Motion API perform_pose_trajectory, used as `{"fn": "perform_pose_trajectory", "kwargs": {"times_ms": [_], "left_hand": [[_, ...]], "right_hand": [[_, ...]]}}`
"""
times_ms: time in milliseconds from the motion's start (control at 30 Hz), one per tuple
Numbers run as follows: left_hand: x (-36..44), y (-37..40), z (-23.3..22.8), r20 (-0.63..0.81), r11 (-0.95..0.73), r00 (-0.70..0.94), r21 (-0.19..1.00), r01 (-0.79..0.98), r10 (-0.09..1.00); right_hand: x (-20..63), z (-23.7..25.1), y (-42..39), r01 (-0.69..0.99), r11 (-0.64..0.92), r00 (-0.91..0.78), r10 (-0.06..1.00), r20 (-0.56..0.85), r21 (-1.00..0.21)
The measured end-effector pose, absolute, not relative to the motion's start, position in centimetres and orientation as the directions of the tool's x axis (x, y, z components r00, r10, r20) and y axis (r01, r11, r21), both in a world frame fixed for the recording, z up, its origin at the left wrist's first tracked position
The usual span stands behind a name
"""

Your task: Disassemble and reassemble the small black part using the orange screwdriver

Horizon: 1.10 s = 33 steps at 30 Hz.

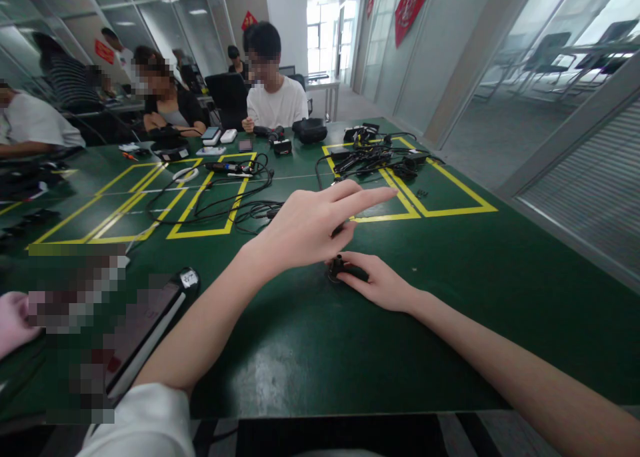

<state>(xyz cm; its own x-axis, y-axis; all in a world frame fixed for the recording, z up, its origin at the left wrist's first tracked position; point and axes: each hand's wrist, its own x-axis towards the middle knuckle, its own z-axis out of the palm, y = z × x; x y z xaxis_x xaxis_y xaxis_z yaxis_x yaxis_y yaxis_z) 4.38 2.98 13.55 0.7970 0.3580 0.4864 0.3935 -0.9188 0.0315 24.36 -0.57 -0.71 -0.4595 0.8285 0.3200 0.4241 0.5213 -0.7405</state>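
My right hand (pixel 383 280) rests low over the green table (pixel 320 350), its fingers and thumb closed round a small black object (pixel 337 266). That object has a short upright stub and a rounded base; its kind cannot be made out. Just above and to the left of it hovers my left hand (pixel 320 218), with the index finger stretched to the right and the thumb bent in. A dark bit (pixel 340 229) shows between the left thumb and fingers, mostly hidden by them. The two hands are close together, and the left one covers part of the table behind.
Tangled black cables (pixel 370 160) lie within yellow tape frames farther back. A black case (pixel 310 130) stands near a seated person (pixel 275 97). At my left are a tablet-like device (pixel 145 330) and another person's hand (pixel 17 320). The table's right edge (pixel 565 240) runs diagonally.
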Motion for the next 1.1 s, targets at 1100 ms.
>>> {"fn": "perform_pose_trajectory", "kwargs": {"times_ms": [1100], "left_hand": [[4.4,2.95,13.56,0.456,-0.929,0.825,0.006,0.371,0.332]], "right_hand": [[24.22,-0.42,-0.71,0.422,0.54,-0.46,0.82,0.341,-0.729]]}}
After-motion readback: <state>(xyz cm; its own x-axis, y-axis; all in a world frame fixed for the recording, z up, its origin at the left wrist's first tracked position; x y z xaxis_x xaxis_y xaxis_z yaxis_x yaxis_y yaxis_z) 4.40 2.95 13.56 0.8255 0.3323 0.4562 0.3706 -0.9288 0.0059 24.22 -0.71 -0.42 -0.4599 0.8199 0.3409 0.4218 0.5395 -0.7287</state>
